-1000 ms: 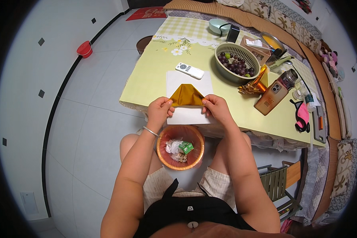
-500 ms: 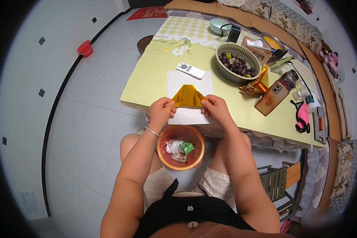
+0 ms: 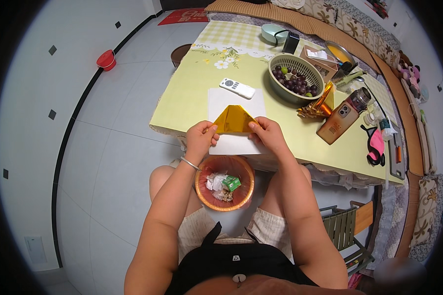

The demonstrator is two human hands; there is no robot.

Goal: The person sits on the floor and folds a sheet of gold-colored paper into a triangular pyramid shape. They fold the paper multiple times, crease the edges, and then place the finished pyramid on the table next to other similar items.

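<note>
Between my two hands is a shiny gold foil paper (image 3: 234,120), folded into a flat-topped shape with slanting sides. My left hand (image 3: 202,135) pinches its lower left corner between thumb and fingers. At the lower right corner, my right hand (image 3: 266,132) grips it the same way. Under the foil lies a white sheet of paper (image 3: 236,145) near the table's front edge. A white remote control (image 3: 237,88) rests across the sheet's far end. To the right, more crumpled gold foil (image 3: 316,106) lies beside a bronze phone (image 3: 338,122).
A green basket of grapes (image 3: 296,78) stands behind the phone. Farther right are a dark-lidded jar (image 3: 360,97) and a pink and black mask (image 3: 375,144). Between my knees sits a waste bin (image 3: 225,204) with litter inside. A folding stool (image 3: 344,227) is at the right.
Both hands keep their pinch on the foil at nearly the same spot. My right fingers have shifted very slightly inward along its edge.
</note>
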